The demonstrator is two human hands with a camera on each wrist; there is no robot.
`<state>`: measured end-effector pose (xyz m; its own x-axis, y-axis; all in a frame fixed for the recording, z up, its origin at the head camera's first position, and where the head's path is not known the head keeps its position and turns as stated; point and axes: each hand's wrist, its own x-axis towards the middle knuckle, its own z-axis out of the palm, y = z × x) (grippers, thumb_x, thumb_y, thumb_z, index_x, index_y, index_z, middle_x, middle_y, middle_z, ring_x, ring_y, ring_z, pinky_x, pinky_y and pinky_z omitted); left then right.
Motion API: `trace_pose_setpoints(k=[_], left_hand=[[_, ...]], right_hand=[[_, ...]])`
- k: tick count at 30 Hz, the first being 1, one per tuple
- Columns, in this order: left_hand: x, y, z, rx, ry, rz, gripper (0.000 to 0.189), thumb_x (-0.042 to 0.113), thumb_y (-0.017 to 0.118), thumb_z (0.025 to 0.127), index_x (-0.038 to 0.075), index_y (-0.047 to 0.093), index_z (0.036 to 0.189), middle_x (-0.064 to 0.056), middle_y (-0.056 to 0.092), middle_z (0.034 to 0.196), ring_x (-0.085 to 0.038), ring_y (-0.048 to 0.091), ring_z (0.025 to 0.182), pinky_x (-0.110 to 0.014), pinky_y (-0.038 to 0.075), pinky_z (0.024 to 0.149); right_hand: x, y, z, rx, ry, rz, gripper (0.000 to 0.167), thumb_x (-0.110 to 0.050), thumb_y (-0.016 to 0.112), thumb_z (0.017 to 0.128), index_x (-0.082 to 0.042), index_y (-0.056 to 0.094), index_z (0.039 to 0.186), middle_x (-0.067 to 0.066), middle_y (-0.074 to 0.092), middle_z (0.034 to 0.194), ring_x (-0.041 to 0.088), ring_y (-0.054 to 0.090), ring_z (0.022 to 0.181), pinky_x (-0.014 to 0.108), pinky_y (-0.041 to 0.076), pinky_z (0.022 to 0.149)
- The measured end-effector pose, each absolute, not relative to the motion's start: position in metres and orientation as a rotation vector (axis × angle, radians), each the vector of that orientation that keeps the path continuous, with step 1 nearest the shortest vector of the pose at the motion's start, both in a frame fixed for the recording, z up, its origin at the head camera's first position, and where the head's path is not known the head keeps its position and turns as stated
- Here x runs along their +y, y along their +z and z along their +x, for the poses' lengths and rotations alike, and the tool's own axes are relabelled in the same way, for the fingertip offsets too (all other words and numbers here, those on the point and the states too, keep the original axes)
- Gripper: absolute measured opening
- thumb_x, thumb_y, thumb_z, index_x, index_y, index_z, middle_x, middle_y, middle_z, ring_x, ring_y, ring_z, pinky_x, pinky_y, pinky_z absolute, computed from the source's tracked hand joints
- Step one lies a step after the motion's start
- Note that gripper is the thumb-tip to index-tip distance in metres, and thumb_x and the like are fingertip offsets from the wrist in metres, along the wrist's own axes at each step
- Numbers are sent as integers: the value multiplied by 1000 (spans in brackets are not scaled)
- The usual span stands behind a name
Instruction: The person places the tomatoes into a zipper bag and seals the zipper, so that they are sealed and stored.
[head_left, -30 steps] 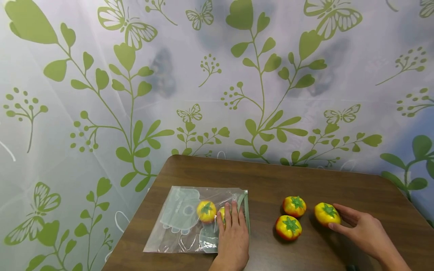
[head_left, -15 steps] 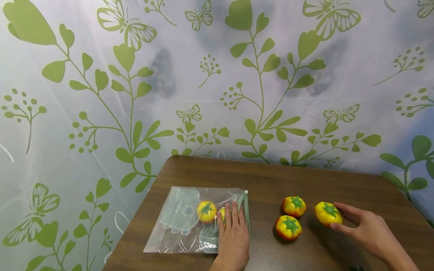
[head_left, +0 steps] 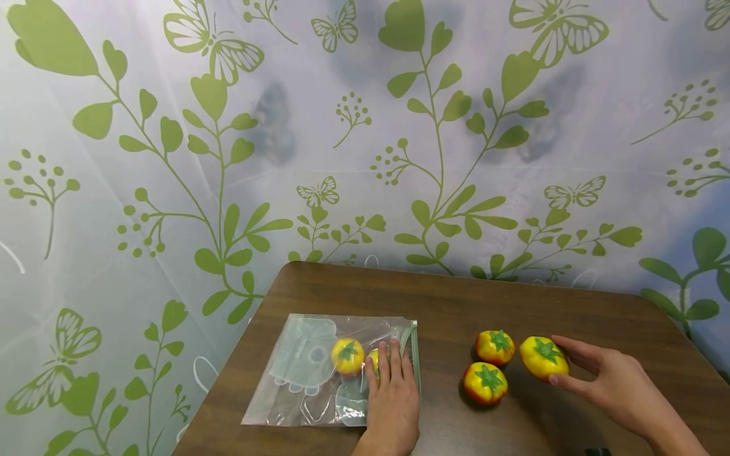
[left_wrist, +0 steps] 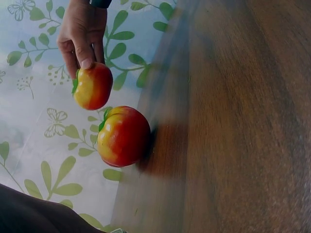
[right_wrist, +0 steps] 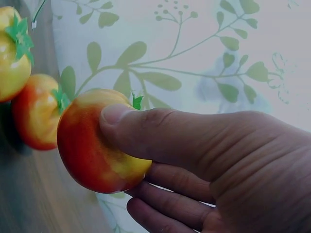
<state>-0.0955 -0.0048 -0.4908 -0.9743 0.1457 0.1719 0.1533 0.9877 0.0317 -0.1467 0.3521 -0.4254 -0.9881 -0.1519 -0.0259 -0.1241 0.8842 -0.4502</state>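
My left hand lies spread on the bag; right of the bag, my right hand pinches one fruit, liable to slip should grip slacken.

Bare hands, a dark right wristband

A hand could pass along the far edge of the tabletop, from its far-left corner to its far-right one, in front of the patterned curtain. A strip toward the near edge also gives passage between the bag and the front fruit. Leftward from the right hand and held fruit, the front fruit and rear fruit stand in the way, close together; the left hand obstructs the bag's right end.
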Motion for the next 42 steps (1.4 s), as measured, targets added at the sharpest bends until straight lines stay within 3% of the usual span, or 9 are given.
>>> trace_pose_setpoints(k=[13,30,42], left_hand=[[-5,-491,-96,-2983,-51,-221,97,22,100,71,3,56,155,-21,39,174,-45,37,162,-67,35,125],[-5,-490,-95,-2982,-17,-234,97,26,101,71,4,56,155,-21,40,174,-45,38,161,-66,36,125],[-4,-489,-97,-3033,-25,-228,101,29,102,71,5,55,157,-20,35,176,-44,33,164,-66,33,127]], right_hand=[[329,-416,-144,3014,-777,-400,77,-47,90,89,-5,66,149,28,75,133,44,77,115,54,63,87],[270,-412,-156,2871,-933,-582,74,-45,90,89,-6,67,148,21,72,143,42,74,126,58,61,97],[235,-419,-165,2800,-972,-711,68,-34,93,88,-6,70,145,14,76,138,35,75,122,55,63,96]])
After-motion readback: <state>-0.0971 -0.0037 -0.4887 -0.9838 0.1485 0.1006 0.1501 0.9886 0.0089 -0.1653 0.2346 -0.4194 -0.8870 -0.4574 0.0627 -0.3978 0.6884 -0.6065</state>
